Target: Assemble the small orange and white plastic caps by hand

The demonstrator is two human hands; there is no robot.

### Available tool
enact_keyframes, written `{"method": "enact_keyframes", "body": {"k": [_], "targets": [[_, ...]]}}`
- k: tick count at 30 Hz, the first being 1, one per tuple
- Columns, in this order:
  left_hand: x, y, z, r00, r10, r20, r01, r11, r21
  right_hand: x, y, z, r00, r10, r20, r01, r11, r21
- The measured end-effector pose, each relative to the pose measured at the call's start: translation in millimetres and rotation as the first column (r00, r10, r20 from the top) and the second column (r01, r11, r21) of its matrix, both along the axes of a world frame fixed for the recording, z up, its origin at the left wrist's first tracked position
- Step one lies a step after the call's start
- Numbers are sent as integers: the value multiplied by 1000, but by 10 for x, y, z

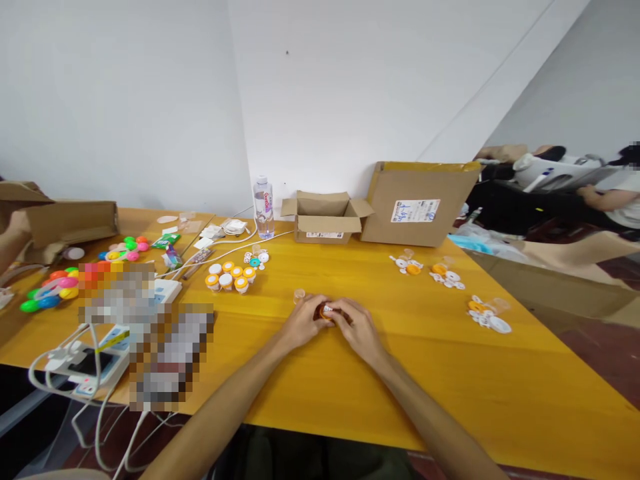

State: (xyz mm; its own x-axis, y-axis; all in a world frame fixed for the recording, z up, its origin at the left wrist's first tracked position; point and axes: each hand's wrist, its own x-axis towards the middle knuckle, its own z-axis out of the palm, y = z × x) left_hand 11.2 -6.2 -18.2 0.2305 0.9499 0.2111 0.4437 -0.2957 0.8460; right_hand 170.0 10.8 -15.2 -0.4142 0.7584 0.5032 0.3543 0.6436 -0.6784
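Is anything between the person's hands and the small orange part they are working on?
Nothing visible: the left hand and right hand both already hold the small orange part directly, above the table.

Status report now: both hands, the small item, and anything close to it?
Left hand and right hand closed together on small orange plastic piece with white cap. Small clear plastic cup stands apart, just behind left hand.

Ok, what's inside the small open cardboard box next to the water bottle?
The small open cardboard box has its flaps spread, but only the inner back wall shows. The front wall hides its floor, so any contents cannot be seen. It stands between the water bottle and a larger cardboard box.
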Motion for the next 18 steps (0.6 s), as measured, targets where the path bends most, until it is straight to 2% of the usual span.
{"method": "enact_keyframes", "body": {"k": [8, 13, 16, 18], "targets": [[6, 9, 14, 1000, 15, -23, -15, 1000, 8, 2, -18, 23, 996, -88, -21, 87, 995, -45], [-4, 19, 4, 999, 10, -30, -10, 1000, 24, 4, 2, 100, 984, -163, -67, 164, 986, 14], [-8, 26, -2, 998, 27, -55, -24, 999, 43, -51, 77, 206, 989, -146, -33, 147, 988, 51], [-6, 37, -17, 998, 29, -47, -26, 998, 49, -134, 147, 305, 994, -95, 55, 93, 995, 44]]}}
